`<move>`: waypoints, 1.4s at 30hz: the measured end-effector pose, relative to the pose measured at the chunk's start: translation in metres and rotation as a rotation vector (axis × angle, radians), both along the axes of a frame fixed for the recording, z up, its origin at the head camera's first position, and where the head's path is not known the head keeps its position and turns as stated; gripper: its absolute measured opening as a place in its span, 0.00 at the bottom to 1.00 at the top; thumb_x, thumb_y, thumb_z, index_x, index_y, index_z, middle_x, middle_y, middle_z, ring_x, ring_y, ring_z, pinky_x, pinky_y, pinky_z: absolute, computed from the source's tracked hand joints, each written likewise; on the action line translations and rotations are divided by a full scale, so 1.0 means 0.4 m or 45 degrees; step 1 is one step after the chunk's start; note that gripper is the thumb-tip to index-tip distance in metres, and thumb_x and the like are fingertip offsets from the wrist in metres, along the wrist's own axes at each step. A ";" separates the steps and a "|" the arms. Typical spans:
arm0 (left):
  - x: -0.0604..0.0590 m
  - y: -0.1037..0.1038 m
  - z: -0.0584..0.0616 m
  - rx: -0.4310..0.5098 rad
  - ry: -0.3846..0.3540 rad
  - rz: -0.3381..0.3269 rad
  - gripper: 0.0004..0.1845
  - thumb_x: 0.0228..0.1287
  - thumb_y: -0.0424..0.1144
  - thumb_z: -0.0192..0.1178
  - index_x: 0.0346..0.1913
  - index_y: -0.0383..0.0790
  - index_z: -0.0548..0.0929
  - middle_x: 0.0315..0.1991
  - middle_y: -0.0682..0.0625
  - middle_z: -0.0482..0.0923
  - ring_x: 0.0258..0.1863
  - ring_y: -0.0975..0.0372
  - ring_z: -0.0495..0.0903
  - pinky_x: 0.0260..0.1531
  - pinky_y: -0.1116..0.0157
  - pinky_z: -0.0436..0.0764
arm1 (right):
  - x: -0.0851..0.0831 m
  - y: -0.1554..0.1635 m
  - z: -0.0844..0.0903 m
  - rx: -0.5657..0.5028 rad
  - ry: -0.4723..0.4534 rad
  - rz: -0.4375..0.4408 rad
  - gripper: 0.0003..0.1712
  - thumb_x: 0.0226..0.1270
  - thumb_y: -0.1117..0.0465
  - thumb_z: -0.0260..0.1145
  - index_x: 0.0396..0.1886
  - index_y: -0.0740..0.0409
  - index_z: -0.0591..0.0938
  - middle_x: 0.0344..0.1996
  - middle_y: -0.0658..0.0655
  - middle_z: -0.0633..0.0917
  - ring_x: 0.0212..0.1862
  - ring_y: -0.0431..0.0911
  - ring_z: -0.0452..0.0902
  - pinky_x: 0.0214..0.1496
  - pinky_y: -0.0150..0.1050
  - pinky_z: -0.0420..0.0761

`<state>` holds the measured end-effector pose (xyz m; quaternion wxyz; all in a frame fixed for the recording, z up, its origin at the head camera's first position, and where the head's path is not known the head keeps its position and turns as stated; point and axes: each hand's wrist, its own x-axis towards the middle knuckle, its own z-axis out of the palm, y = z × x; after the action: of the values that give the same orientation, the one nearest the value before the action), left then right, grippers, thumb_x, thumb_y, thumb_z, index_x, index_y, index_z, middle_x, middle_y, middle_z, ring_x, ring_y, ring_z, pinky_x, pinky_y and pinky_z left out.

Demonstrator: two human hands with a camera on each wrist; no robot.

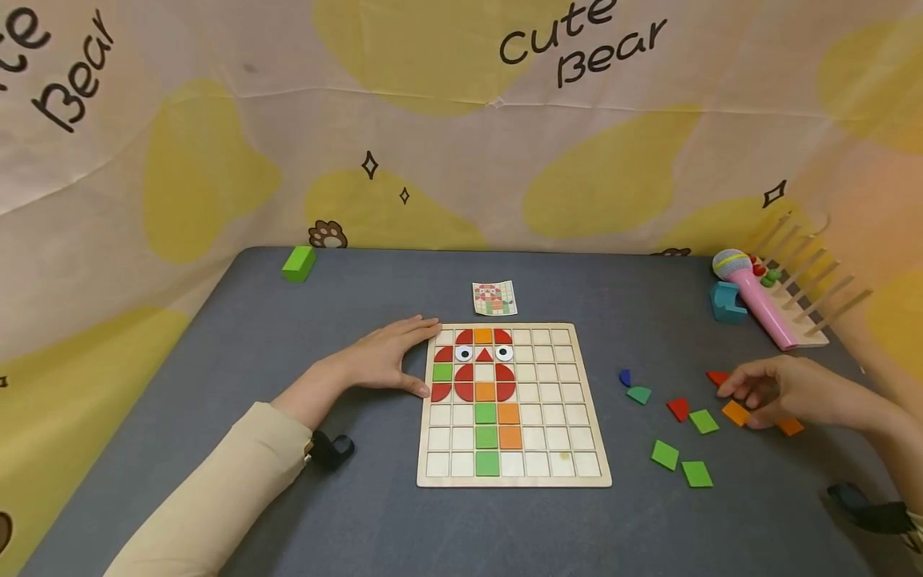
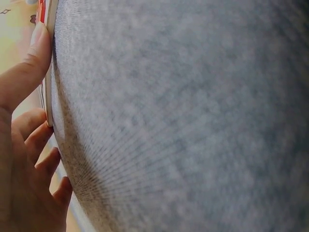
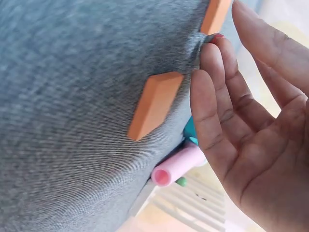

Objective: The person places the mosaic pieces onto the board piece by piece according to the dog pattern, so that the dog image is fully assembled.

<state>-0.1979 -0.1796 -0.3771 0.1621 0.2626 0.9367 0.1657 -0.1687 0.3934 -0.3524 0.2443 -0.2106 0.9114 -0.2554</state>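
right hand (image 1: 782, 393) over loose tiles, fingers (image 3: 212, 92) relaxed, holding nothing | orange tile (image 1: 735, 413) just beside fingertips, board side | left hand (image 1: 385, 361) flat, bracing board (image 1: 513, 478) edge

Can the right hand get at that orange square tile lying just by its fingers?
Probably yes. The right hand hovers open, its fingertips right beside the orange tile, which lies flat on the grey mat; nothing sits between them.

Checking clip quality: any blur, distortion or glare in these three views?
Head view: sharp, evenly lit, no glare, soft shadows under the left hand. Left wrist view: table cloth fills the frame, bulged by lens distortion, soft. Right wrist view: orange tile fairly sharp, right hand close, background bright.
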 end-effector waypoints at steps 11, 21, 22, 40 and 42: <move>-0.007 0.007 -0.005 -0.001 0.000 -0.005 0.57 0.49 0.66 0.70 0.78 0.48 0.56 0.80 0.49 0.52 0.81 0.49 0.49 0.73 0.37 0.57 | 0.010 0.007 -0.025 0.016 0.161 0.067 0.16 0.48 0.63 0.78 0.37 0.49 0.83 0.27 0.42 0.78 0.30 0.32 0.70 0.29 0.27 0.73; 0.000 -0.003 0.000 -0.002 -0.003 0.006 0.57 0.50 0.65 0.70 0.78 0.47 0.56 0.80 0.48 0.52 0.81 0.48 0.49 0.74 0.37 0.56 | 0.006 -0.019 -0.009 0.020 0.232 0.037 0.17 0.46 0.59 0.80 0.29 0.47 0.77 0.22 0.39 0.76 0.24 0.30 0.69 0.25 0.29 0.69; 0.001 -0.004 0.000 -0.001 -0.002 0.007 0.57 0.50 0.65 0.70 0.78 0.47 0.56 0.80 0.48 0.52 0.81 0.48 0.49 0.74 0.37 0.56 | 0.006 -0.021 -0.007 0.019 0.236 0.040 0.16 0.48 0.59 0.79 0.28 0.47 0.77 0.22 0.38 0.77 0.24 0.30 0.69 0.25 0.29 0.69; -0.003 -0.001 -0.005 0.000 0.007 -0.003 0.57 0.49 0.65 0.70 0.78 0.48 0.56 0.80 0.48 0.52 0.81 0.48 0.49 0.73 0.37 0.57 | 0.020 -0.207 0.041 -0.173 0.363 -0.014 0.08 0.57 0.57 0.75 0.32 0.42 0.82 0.24 0.39 0.83 0.27 0.34 0.76 0.30 0.28 0.77; -0.003 0.000 -0.004 0.000 0.005 -0.001 0.57 0.49 0.65 0.70 0.78 0.48 0.56 0.80 0.48 0.52 0.81 0.49 0.49 0.73 0.37 0.57 | 0.018 -0.242 0.044 -0.188 0.367 -0.025 0.07 0.58 0.56 0.75 0.32 0.42 0.83 0.24 0.39 0.83 0.27 0.34 0.76 0.29 0.29 0.77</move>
<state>-0.1992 -0.1796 -0.3787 0.1603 0.2635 0.9368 0.1651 -0.1616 0.2967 -0.3349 0.0924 -0.2535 0.9178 -0.2911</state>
